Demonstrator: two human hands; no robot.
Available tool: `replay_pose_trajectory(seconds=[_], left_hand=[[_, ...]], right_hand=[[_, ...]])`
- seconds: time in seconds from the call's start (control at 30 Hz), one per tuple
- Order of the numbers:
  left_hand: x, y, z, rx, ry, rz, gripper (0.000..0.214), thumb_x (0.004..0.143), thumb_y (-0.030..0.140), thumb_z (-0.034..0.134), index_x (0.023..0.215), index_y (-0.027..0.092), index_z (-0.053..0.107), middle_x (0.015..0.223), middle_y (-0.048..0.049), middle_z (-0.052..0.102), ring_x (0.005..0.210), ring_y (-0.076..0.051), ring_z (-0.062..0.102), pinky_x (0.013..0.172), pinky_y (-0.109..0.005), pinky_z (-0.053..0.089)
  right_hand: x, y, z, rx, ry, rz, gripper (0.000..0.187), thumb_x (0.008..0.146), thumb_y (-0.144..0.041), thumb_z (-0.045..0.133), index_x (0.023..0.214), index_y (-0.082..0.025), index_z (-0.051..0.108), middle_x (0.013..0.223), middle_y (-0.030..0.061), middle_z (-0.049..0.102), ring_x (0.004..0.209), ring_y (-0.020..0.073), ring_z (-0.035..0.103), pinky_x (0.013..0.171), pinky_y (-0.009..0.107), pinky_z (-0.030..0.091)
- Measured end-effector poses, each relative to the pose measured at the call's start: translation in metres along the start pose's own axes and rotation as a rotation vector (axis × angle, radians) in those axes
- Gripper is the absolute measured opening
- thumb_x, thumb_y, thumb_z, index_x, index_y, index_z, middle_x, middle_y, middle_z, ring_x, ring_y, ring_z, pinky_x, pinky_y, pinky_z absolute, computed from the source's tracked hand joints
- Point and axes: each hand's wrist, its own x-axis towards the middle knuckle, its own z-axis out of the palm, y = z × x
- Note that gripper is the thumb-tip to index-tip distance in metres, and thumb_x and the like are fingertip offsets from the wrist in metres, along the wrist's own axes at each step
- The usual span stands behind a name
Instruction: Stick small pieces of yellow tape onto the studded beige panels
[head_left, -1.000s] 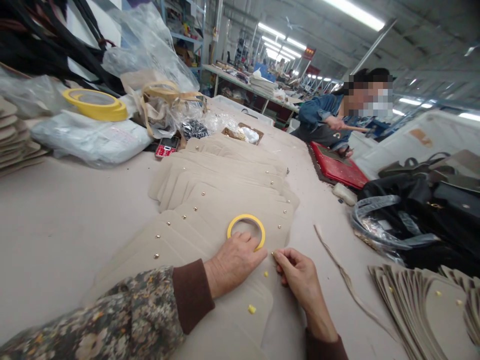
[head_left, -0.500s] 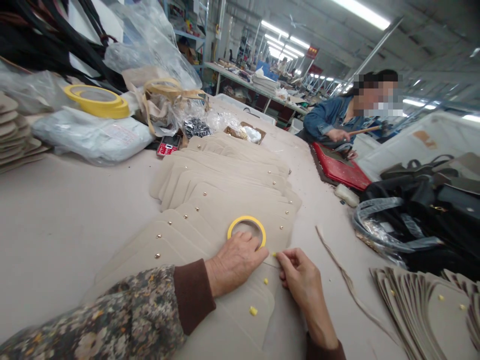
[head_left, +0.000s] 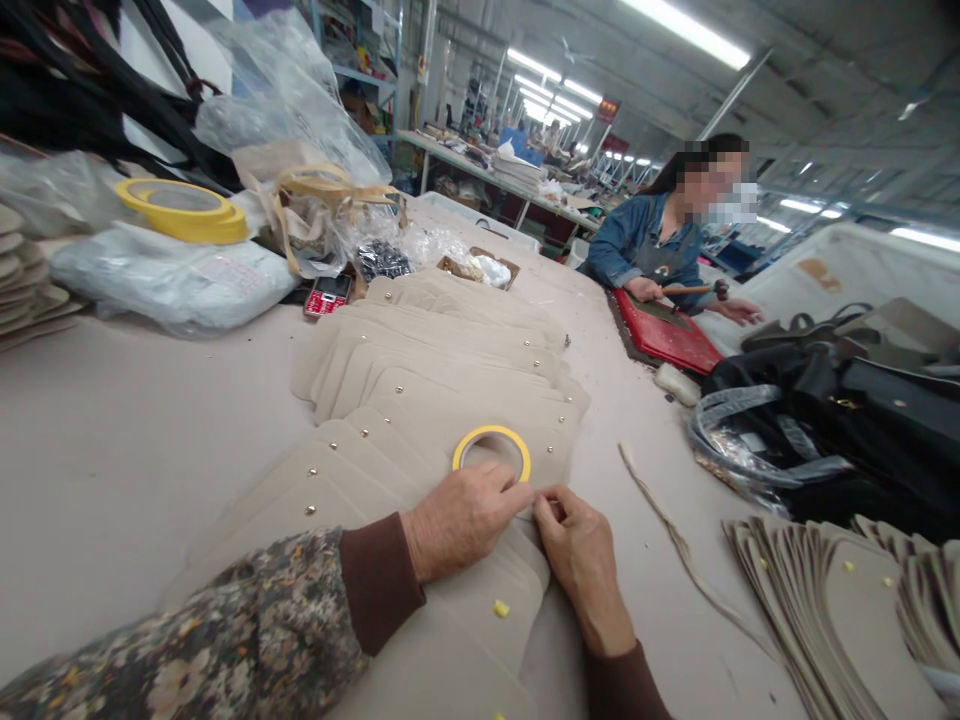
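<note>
My left hand is closed at the near edge of a roll of yellow tape, fingers on its rim. The roll is over a fanned spread of beige panels. Close on the right, my right hand is pinched, its fingertips meeting my left thumb and forefinger. Whatever lies between the right fingertips is hidden. Small metal rivets dot the panels. A yellow tape patch sits on a panel below my hands.
Stacked beige panels stand at right, behind a loose strip. Black bags lie beyond. At left are a plastic-wrapped packet and more yellow tape rolls. Across the table, a person holds a hammer by a red board.
My right hand has moved left to meet my left fingertips. The yellow bit at its fingertips is hidden now. The person opposite has stretched out one hand to the right.
</note>
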Motion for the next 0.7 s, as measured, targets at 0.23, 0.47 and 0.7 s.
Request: replay_pose_trajectory(seconds=[0.23, 0.47, 0.7], left_hand=[[-0.005, -0.006, 0.000, -0.184, 0.217, 0.075, 0.023, 0.099, 0.017, 0.038, 0.113, 0.017, 0.055, 0.080, -0.0024, 0.062, 0.073, -0.015, 0.060, 0.065, -0.023, 0.048], [-0.006, -0.003, 0.006, -0.243, 0.241, 0.076, 0.038, 0.101, 0.024, 0.039, 0.138, 0.014, 0.034, 0.104, -0.0092, 0.070, 0.090, -0.019, 0.069, 0.077, -0.030, 0.056], [-0.007, 0.002, 0.008, -0.262, 0.172, 0.074, 0.027, 0.100, 0.021, 0.040, 0.127, 0.015, 0.043, 0.101, -0.0086, 0.069, 0.092, -0.018, 0.068, 0.079, -0.029, 0.055]], right_hand=[[-0.017, 0.006, -0.018, 0.262, -0.383, 0.034, 0.032, 0.085, -0.032, 0.057, 0.058, -0.018, 0.066, 0.053, -0.0033, 0.062, 0.052, 0.0135, 0.056, 0.049, 0.022, 0.036], [-0.021, 0.000, -0.015, 0.396, 0.127, -0.318, 0.017, 0.088, -0.020, 0.059, 0.103, -0.019, 0.068, 0.091, 0.0055, 0.072, 0.078, 0.0159, 0.066, 0.070, 0.026, 0.053], [-0.019, -0.011, -0.011, 0.184, 0.216, -0.586, 0.018, 0.089, -0.008, 0.049, 0.090, -0.020, 0.063, 0.079, 0.0028, 0.069, 0.072, 0.0139, 0.065, 0.068, 0.025, 0.052]])
